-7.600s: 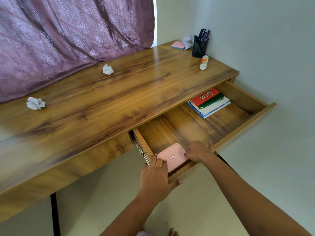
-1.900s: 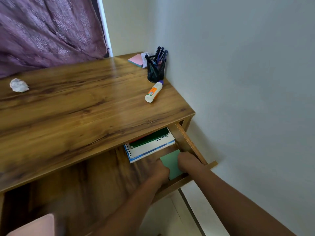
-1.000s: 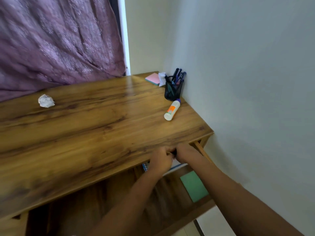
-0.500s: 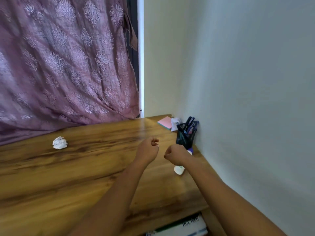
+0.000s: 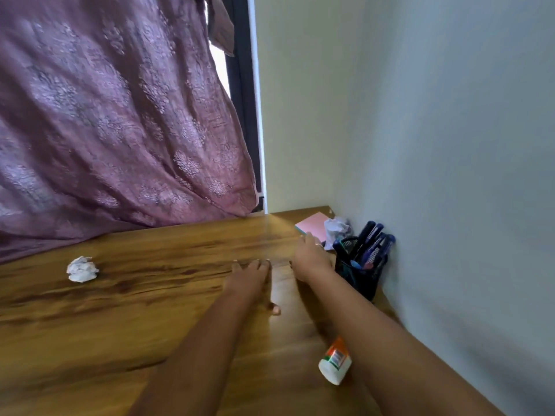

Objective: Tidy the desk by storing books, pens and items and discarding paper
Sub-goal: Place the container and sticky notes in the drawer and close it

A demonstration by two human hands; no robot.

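My left hand [image 5: 250, 277] lies over the wooden desk top [image 5: 135, 310] with fingers stretched forward and nothing in it. My right hand [image 5: 309, 258] reaches toward the far right corner, fingers extended, just short of a pink sticky-note pad [image 5: 312, 225]. A crumpled white paper [image 5: 338, 228] lies beside the pad. A black mesh pen holder [image 5: 362, 276] full of dark blue pens stands against the wall, right of my right hand. A white glue stick [image 5: 335, 361] with an orange label lies under my right forearm. Another crumpled paper ball [image 5: 81, 268] sits at the left.
A purple patterned curtain [image 5: 114, 115] hangs behind the desk. A pale wall [image 5: 450, 175] borders the desk on the right. The drawer is out of view.
Both hands have left the drawer, risen above the desk and moved toward the far right corner; their fists from half a second ago have opened. The view tilted up, hiding the drawer.
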